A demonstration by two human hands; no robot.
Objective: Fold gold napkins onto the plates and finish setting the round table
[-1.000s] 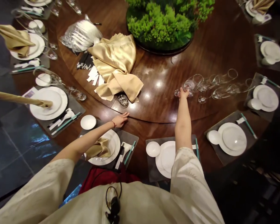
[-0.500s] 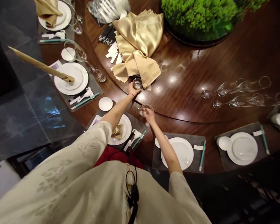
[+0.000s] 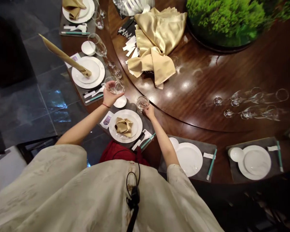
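Left hand (image 3: 111, 98), right hand (image 3: 149, 112) hold glasses (image 3: 115, 85)

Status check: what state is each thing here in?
Left hand: gripping a wine glass, bowl tilted.
Right hand: gripping a second wine glass.
Gold satin napkin: crumpled heap on the turntable.
Far wine glasses: lying on their sides.
Folded napkin: resting on the nearest plate.

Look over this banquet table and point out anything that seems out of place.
Several stemmed glasses lie on their sides on the wooden turntable, and a crumpled gold satin napkin sits heaped there, unlike the napkin folded on the nearest plate.
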